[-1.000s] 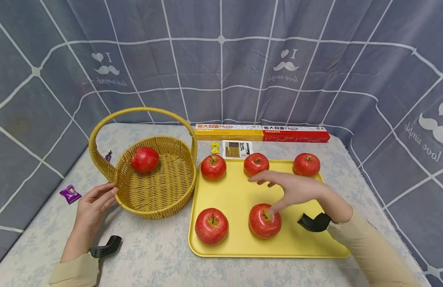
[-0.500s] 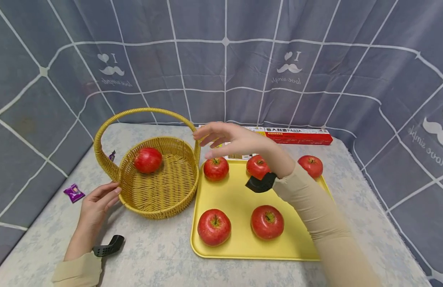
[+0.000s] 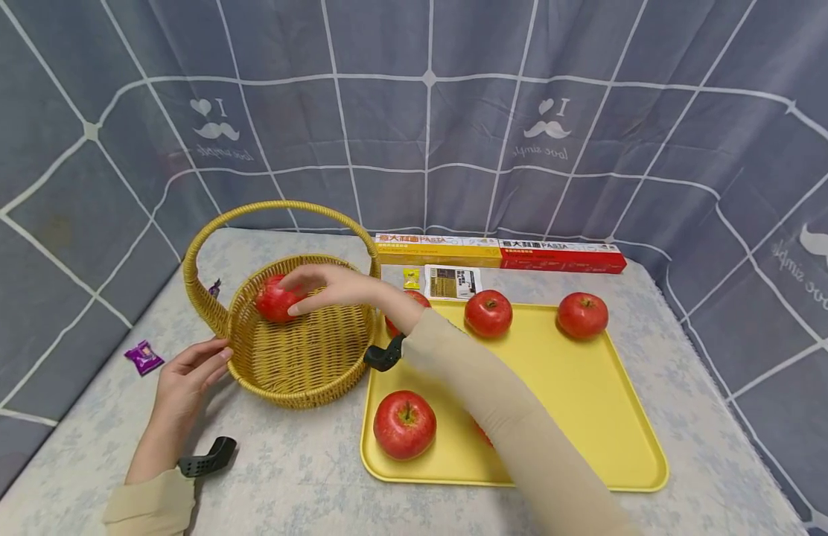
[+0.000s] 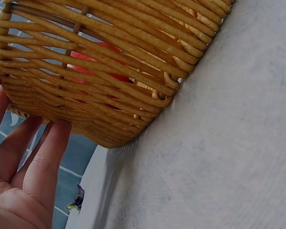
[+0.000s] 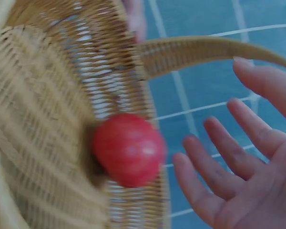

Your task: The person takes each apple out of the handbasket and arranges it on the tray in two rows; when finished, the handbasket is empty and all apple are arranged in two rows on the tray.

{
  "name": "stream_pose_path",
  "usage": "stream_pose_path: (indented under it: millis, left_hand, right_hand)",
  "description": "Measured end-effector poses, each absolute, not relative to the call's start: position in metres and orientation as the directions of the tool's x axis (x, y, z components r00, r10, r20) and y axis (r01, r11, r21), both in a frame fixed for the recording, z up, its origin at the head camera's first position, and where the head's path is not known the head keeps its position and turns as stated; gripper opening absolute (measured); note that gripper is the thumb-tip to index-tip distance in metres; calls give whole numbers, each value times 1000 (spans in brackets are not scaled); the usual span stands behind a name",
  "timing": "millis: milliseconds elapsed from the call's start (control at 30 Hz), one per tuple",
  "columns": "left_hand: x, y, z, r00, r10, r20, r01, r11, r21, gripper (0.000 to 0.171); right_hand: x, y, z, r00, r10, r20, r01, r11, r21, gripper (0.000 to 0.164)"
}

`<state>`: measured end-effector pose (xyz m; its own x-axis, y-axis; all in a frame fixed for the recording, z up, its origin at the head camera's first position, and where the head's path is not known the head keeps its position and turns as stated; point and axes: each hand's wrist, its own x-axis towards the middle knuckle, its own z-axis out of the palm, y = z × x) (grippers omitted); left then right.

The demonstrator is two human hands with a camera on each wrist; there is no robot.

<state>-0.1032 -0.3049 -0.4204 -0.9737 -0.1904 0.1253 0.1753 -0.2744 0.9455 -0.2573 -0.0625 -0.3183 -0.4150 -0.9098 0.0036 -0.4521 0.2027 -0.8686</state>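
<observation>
A red apple [image 3: 275, 299] lies inside the yellow wicker basket [image 3: 300, 394], against its left back wall. Over it hangs my right hand [image 3: 330, 286], thumb and fingers spread; in the right wrist view that hand [image 5: 243, 167] is apart from the apple [image 5: 129, 150] and holds nothing. My left hand [image 3: 186, 376] touches the basket's left side, fairly straight fingertips against the weave in the left wrist view. Several more apples sit on the yellow tray [image 3: 588, 402], such as the front left apple [image 3: 404, 424]. My right sleeve partly hides two of them.
The basket's tall handle [image 3: 283, 205] arches above my right hand. Behind the tray stand a yellow pasta box [image 3: 437, 251] and a red pasta box [image 3: 561, 258], with a flat packet [image 3: 453, 283] in front. A purple wrapped sweet [image 3: 144, 358] lies left of the basket.
My right hand has swung left from above the tray, past the handle, to over the apple in the basket. My left hand stays at the basket. The apples have not been moved.
</observation>
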Motion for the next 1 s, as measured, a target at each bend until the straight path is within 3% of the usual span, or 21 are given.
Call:
stream_pose_path:
  millis: [233,400,600,800,1000]
  left_hand:
    - [-105,-304,-421,-975,-191,112,158,-247,956,23]
    - [-104,-303,-420,-972,-200,124,176,-270,947,25]
    - [-105,-304,-419,-973,-200,116,168,-264,950,23]
    - [-105,-305,-419,-974,-198,111,160,-248,955,22]
    - [-103,-304,-420,-972,-212,102,153,-242,958,23]
  right_hand:
    - [-262,-86,-347,-560,-828,-5,-461,317,-829,56]
    - [-266,-90,-356,-606,-795,-15,-433,345,-833,63]
    - [-267,-89,-362,-661,-744,-101,-286,374,-882,74]
    - [-265,-88,-364,-686,-712,-154,-160,354,-921,71]
    - [-261,-93,-363,-657,-743,-125,-152,293,-944,66]
